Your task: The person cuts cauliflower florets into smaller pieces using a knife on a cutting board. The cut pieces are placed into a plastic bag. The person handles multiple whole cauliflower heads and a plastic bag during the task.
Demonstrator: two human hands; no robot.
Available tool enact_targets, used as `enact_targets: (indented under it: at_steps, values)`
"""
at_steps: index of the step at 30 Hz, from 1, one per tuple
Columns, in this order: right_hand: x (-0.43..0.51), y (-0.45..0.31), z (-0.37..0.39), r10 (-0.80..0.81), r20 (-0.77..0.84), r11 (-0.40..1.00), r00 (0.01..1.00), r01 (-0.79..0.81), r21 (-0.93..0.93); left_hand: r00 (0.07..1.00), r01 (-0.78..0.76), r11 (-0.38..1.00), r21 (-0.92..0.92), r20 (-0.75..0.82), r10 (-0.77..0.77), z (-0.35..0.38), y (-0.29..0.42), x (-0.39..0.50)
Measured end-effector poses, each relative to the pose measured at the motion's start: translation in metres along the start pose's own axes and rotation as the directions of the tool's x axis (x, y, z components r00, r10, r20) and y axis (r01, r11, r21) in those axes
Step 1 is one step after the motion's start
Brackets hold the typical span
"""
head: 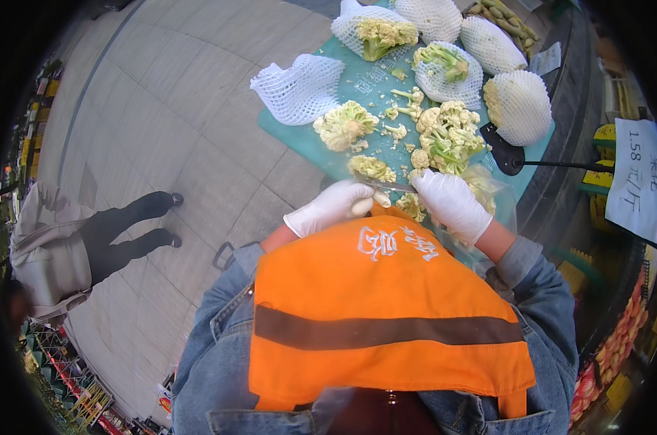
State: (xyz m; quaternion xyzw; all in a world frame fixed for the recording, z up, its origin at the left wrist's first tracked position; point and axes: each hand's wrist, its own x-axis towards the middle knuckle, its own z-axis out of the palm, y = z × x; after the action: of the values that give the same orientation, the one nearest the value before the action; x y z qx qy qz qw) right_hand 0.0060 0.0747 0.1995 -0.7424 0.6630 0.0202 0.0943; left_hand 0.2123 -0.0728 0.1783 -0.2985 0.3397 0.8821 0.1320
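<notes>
My left hand [342,201], in a white glove, grips a small cauliflower piece [372,168] at the near side of the green board. My right hand [451,204], gloved too, is closed on a knife [387,185]; its handle is hidden in the fist. The blade points left, against the near side of that piece. Beyond my hands lie a cut cauliflower chunk [346,126], a heap of florets [449,133] and loose crumbs. Beside my right wrist is a clear plastic bag [500,198] with cauliflower pieces in it.
The green board [380,87] also bears cauliflowers in white foam nets [520,106] and a crumpled foam net [298,89]. A black stand [505,152] holds a handwritten sign [636,179] at right. Fruit is stacked lower right. A person [62,244] stands on the paved floor at left.
</notes>
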Motion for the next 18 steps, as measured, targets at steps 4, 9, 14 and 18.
enact_targets:
  at_steps: [4,9,14,18]
  values:
    - [-0.005,0.009,0.009,0.033,0.021,0.999,0.999,-0.033,0.004,0.997,0.076,0.997,0.013,-0.013,-0.075,0.004,0.005,0.013]
    - [-0.012,0.035,0.032,0.079,0.0,0.997,0.997,-0.079,0.025,0.985,0.171,0.983,-0.071,0.026,-0.17,0.003,0.01,0.026]
    - [-0.027,0.07,0.029,0.265,-0.001,0.951,0.964,-0.261,0.168,0.993,0.118,0.988,-0.096,0.017,-0.117,-0.001,0.012,0.033]
    - [-0.03,0.047,0.013,0.248,-0.078,0.922,0.966,-0.211,0.324,0.999,0.05,0.999,-0.006,-0.018,-0.05,-0.001,0.016,0.038]
